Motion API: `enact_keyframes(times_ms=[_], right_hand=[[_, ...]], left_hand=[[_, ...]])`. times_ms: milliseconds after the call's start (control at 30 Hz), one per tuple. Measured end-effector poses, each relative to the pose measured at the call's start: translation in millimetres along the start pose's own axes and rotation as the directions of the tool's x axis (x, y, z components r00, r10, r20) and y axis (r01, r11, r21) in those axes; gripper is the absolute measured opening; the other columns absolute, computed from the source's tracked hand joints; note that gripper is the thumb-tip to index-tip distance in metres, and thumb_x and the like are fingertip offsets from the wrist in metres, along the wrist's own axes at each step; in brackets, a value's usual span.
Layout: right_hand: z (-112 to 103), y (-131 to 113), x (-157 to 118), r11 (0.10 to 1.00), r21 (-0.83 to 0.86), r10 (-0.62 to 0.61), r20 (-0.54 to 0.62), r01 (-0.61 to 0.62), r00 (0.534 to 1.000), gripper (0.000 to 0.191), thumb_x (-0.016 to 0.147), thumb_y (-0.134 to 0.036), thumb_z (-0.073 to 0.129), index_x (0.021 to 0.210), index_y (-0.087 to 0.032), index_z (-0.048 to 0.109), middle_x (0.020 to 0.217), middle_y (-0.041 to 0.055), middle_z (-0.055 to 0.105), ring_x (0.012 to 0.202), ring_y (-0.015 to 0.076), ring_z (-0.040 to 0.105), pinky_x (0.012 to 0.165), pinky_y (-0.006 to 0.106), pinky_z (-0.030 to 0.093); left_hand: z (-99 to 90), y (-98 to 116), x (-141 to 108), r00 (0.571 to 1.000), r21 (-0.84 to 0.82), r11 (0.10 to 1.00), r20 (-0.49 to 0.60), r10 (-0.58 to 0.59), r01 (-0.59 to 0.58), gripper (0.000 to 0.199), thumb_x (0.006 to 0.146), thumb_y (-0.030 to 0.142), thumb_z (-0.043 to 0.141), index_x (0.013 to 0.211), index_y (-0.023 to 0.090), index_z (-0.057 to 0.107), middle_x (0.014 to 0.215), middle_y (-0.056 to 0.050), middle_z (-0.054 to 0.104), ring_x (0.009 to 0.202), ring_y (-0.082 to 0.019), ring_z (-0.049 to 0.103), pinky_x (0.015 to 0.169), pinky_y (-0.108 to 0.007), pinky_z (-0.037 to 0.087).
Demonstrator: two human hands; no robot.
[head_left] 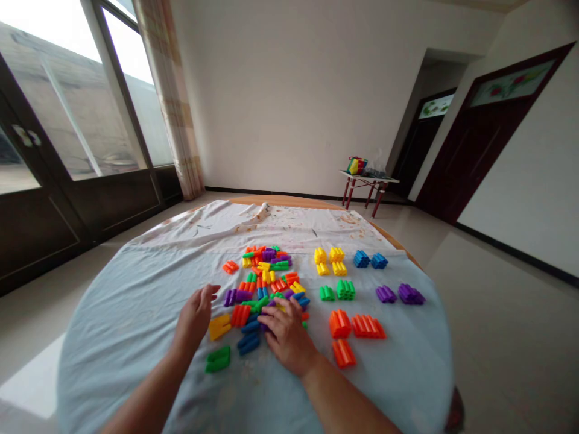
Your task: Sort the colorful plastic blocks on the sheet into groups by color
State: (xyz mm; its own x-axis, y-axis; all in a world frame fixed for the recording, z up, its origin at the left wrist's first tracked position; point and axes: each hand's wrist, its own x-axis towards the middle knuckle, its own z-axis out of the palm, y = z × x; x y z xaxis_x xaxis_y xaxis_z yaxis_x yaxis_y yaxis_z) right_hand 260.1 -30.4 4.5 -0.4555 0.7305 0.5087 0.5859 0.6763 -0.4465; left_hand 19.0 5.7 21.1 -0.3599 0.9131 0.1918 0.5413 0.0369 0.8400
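Note:
A mixed pile of coloured plastic building blocks (269,276) lies mid-table, in orange, yellow, green, blue and purple. My right hand (289,331) rests over the pile's near right side, fingers spread and touching blocks; what lies under the palm is hidden. To the pile's left, my left hand (195,316) is held with fingers stretched out and nothing visible in them. Nearest to it are a yellow-orange block (219,327) and a purple block (230,297). A green block (218,359) and a blue block (248,343) lie closer to me.
Right of the pile, blocks sit grouped by colour: yellow (337,254), blue (379,260), green (345,290), purple (411,294) and orange (340,323). A pale, wrinkled cloth (136,289) covers the round table. A small side table (368,176) with bags stands by the far wall.

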Motion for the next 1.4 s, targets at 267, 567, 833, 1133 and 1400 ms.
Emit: enact_keyframes(times_ms=[267, 567, 833, 1133, 1400], right_hand=[[1, -1, 1, 0.999, -0.052, 0.000, -0.079, -0.004, 0.997, 0.034, 0.082, -0.011, 0.054, 0.112, -0.025, 0.062, 0.115, 0.0011, 0.065, 0.119, 0.0247, 0.044, 0.108, 0.053, 0.021], [1, -1, -1, 0.996, -0.083, -0.052, -0.216, 0.034, 0.975, 0.045, 0.079, -0.006, 0.046, 0.118, -0.021, 0.059, 0.118, 0.0060, 0.062, 0.121, 0.0233, 0.042, 0.107, 0.050, 0.027], [2, -12, 33, 0.992, -0.107, 0.049, -0.130, -0.063, 0.990, 0.035, 0.083, -0.018, 0.052, 0.117, -0.021, 0.060, 0.116, 0.0068, 0.062, 0.112, 0.0231, 0.049, 0.101, 0.045, 0.035], [21, -20, 81, 0.969, -0.193, 0.159, 0.013, -0.154, 0.987, 0.040, 0.079, -0.017, 0.060, 0.119, -0.022, 0.058, 0.104, 0.0075, 0.066, 0.103, 0.0261, 0.053, 0.094, 0.045, 0.038], [-27, -26, 18, 0.993, 0.103, -0.063, 0.028, 0.060, 0.998, 0.025, 0.078, -0.003, 0.055, 0.093, -0.021, 0.063, 0.094, 0.0026, 0.060, 0.096, 0.0170, 0.055, 0.090, 0.032, 0.044]], left_hand=[[24.2, -1, -34, 0.971, -0.042, 0.992, -0.211, 0.111, -0.123, 0.049, 0.085, 0.049, 0.025, 0.096, 0.019, 0.062, 0.103, -0.010, 0.064, 0.108, -0.024, 0.053, 0.102, -0.044, 0.040], [59.5, 11, -19, 0.955, 0.044, 0.982, -0.229, 0.187, -0.182, 0.048, 0.090, 0.035, 0.017, 0.107, 0.018, 0.058, 0.111, -0.011, 0.061, 0.109, -0.021, 0.054, 0.101, -0.042, 0.042], [6.1, -12, -10, 0.965, 0.330, 0.940, -0.205, 0.162, -0.088, 0.045, 0.086, 0.036, 0.031, 0.115, 0.015, 0.059, 0.127, -0.015, 0.055, 0.120, -0.028, 0.047, 0.107, -0.047, 0.031], [1.4, -21, -14, 0.990, 0.518, 0.855, -0.105, 0.096, -0.028, 0.045, 0.085, 0.022, 0.030, 0.116, 0.013, 0.061, 0.124, -0.015, 0.060, 0.116, -0.027, 0.050, 0.105, -0.045, 0.031], [-0.2, -23, -13, 0.996, 0.536, 0.843, -0.052, 0.078, -0.038, 0.044, 0.084, 0.029, 0.033, 0.111, 0.016, 0.065, 0.118, -0.012, 0.063, 0.111, -0.026, 0.053, 0.101, -0.040, 0.035]])
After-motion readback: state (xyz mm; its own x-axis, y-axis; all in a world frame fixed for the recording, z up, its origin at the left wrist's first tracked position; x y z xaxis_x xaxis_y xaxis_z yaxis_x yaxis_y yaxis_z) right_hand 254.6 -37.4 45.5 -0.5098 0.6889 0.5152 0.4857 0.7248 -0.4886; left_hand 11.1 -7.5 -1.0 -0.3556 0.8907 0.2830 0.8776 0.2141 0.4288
